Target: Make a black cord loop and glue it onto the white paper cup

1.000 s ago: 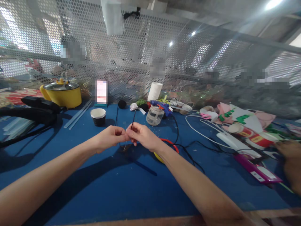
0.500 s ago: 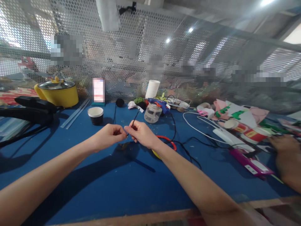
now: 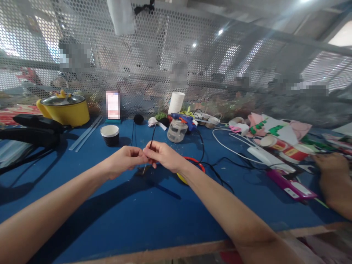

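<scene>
Over the middle of the table my two hands meet at the fingertips. My right hand point(image 3: 166, 156) is closed in a pinch around a thin stick point(image 3: 153, 135), dark above the fingers, with a thinner pale end showing below them. My left hand point(image 3: 127, 160) is closed too, its thumb and forefinger pressed together beside the stick. Black yarn point(image 3: 132, 136) runs from a black yarn ball point(image 3: 138, 119) down behind the left hand; the fingers cover where it ends. Behind the right wrist lies a red and yellow ring point(image 3: 180, 178), partly hidden by the forearm.
A paper cup in a black sleeve point(image 3: 110, 138) stands beyond my left hand. Farther back are a clear jar point(image 3: 176, 132), a blue glue gun point(image 3: 185, 120), a phone point(image 3: 113, 104) and a yellow pot point(image 3: 64, 112). Cables and a purple-white power strip point(image 3: 291, 187) lie right, near another person's hand point(image 3: 332, 165).
The stick now stands more upright in my right hand, and its upper end has shifted left. My fingertips have come closer together. The whole view has shifted slightly.
</scene>
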`<state>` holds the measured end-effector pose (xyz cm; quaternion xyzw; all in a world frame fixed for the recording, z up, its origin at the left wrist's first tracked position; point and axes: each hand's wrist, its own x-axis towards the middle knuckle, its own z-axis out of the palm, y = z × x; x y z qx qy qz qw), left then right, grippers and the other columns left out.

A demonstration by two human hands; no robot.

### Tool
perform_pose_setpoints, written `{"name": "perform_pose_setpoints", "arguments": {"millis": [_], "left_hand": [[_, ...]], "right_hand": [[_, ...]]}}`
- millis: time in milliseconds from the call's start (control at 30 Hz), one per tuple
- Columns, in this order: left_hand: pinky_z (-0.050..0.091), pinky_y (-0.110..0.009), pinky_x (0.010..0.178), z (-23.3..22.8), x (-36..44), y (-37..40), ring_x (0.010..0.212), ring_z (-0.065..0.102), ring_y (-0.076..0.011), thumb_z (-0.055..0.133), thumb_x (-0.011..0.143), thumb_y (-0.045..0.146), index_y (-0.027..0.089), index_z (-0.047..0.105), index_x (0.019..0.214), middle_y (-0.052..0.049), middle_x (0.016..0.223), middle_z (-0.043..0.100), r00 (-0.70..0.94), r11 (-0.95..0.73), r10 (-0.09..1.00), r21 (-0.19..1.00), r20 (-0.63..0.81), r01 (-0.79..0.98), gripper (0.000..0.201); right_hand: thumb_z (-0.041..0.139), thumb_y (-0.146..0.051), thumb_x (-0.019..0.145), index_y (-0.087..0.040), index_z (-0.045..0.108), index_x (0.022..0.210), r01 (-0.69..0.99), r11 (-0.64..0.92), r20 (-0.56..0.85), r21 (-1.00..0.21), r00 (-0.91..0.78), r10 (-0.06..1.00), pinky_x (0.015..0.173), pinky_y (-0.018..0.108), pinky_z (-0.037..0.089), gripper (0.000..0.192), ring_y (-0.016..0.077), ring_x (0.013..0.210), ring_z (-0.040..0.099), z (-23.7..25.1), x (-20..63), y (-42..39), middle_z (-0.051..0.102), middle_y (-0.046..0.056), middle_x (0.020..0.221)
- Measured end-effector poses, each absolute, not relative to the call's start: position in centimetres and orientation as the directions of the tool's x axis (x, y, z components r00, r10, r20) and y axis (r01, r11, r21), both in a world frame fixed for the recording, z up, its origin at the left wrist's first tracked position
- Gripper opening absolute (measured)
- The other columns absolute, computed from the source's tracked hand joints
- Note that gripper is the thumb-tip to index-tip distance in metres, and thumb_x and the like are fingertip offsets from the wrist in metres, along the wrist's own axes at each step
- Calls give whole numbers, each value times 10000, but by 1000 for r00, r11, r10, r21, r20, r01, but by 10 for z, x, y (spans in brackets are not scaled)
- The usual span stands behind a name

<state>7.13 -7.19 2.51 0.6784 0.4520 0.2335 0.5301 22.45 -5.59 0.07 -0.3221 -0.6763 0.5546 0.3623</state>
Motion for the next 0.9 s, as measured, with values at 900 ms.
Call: {"name": "perform_pose_setpoints", "arguments": {"millis": [900], "left_hand": [[282, -208, 503, 21, 69, -69, 526, 384, -72, 562, 668, 333, 121, 586, 708, 36, 576, 499, 470, -93, 876, 919, -106, 382, 217]], "right_hand": [[555, -484, 686, -173, 449, 699, 100, 237, 165, -966, -467, 869, 387, 185, 368, 329, 69, 464, 436, -1, 221, -57, 468, -44, 549]]}}
